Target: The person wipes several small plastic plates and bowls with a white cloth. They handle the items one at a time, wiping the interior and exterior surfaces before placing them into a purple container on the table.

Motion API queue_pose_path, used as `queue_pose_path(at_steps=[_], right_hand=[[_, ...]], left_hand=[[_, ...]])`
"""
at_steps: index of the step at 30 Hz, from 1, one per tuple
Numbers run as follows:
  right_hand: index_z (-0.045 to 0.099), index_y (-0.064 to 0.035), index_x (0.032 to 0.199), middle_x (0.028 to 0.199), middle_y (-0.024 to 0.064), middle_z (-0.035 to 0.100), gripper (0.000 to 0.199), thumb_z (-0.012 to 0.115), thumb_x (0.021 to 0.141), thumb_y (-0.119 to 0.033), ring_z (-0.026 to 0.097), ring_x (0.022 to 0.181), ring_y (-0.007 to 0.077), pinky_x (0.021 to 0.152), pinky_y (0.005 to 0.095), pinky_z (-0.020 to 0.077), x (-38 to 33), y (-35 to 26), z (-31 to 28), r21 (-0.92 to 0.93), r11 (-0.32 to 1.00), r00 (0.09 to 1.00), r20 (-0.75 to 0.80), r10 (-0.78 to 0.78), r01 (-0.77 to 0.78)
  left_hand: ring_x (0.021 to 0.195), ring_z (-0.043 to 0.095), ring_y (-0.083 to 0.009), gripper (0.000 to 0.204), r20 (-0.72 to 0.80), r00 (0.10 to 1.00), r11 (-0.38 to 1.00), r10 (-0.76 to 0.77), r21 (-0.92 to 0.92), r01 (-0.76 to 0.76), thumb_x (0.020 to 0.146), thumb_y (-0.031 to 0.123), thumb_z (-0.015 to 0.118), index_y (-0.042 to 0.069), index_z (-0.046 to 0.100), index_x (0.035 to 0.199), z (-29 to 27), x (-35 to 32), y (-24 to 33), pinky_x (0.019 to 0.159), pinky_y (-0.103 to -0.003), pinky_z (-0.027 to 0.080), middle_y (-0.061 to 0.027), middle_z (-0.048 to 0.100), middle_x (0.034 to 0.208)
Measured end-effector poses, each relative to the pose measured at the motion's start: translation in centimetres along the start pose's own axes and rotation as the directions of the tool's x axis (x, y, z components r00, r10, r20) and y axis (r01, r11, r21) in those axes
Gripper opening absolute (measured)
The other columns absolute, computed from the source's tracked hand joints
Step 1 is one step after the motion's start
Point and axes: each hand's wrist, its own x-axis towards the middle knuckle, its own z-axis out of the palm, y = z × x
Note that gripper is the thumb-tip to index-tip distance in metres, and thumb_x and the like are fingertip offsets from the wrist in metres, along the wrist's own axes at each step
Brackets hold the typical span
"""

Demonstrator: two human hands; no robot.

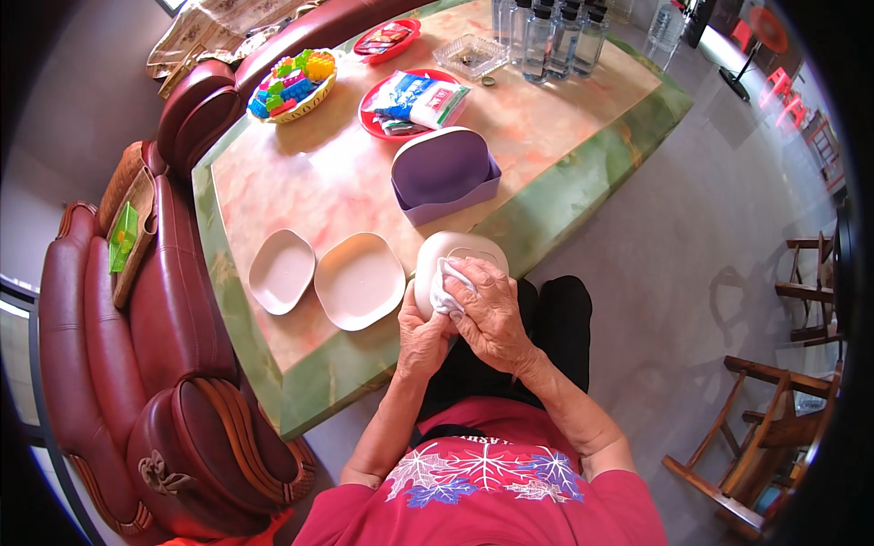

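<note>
I see the table first, pink stone with a green border, filling the upper middle. Along its left runs a dark red sofa. On the table stands a purple holder, and nearer me lie two pale plates, one just beside the other. Further back are a red tray of packets, a bowl of coloured blocks and a cluster of clear bottles.

Over my lap, at the table's near edge, I hold a third pale dish tilted on its side. My left hand is curled round its lower edge from beneath, gripping it. My right hand lies over its face, fingers closed on a white cloth pressed flat against the dish.
</note>
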Motion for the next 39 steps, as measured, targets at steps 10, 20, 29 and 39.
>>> queue_pose_path(at_steps=[10,20,29,39], right_hand=[[0.064,-0.0037,0.114,0.124,0.0109,0.058,0.038,0.065,0.076,-0.006,0.051,0.113,0.0326,0.098,0.0437,0.0385,3.4,2.4,0.9,-0.034,0.998,0.988,-0.146,0.053,-0.058],[0.065,-0.0073,0.111,0.116,0.0073,0.061,0.037,0.063,0.076,-0.014,0.051,0.110,0.0289,0.091,0.0409,0.0404,5.8,-0.6,-0.6,-0.172,0.950,0.948,0.231,-0.219,0.261],[0.064,-0.0025,0.110,0.107,0.0132,0.063,0.026,0.059,0.086,-0.010,0.056,0.099,0.0323,0.091,0.0410,0.0429,7.6,3.8,-2.5,0.051,0.989,0.977,0.172,0.126,-0.136],[0.063,-0.0059,0.114,0.115,0.0115,0.059,0.039,0.065,0.076,-0.015,0.051,0.107,0.0307,0.090,0.0426,0.0405,6.8,0.9,-1.4,-0.200,0.974,0.978,0.202,-0.062,0.103]], left_hand=[[0.117,0.057,-0.0252,0.064,0.111,0.984,0.990,-0.138,-0.025,0.141,0.083,-0.007,0.064,0.012,0.039,0.139,-0.9,1.3,0.4,0.093,-0.042,0.055,-0.0108,0.054,0.128],[0.104,0.061,-0.0129,0.045,0.178,0.972,0.986,-0.155,0.089,0.141,0.083,-0.001,0.070,0.005,0.055,0.125,-2.3,1.5,-0.1,0.091,-0.031,0.052,-0.0042,0.064,0.114],[0.099,0.061,-0.0107,0.049,0.169,0.969,0.977,-0.179,0.148,0.155,0.081,0.000,0.073,0.002,0.056,0.127,-1.6,1.5,0.2,0.089,-0.029,0.051,-0.0043,0.066,0.109],[0.105,0.062,-0.0166,0.047,0.180,0.961,0.977,-0.211,0.057,0.204,0.081,-0.005,0.068,0.004,0.056,0.125,-2.2,1.7,0.2,0.091,-0.035,0.052,-0.0067,0.064,0.115]])
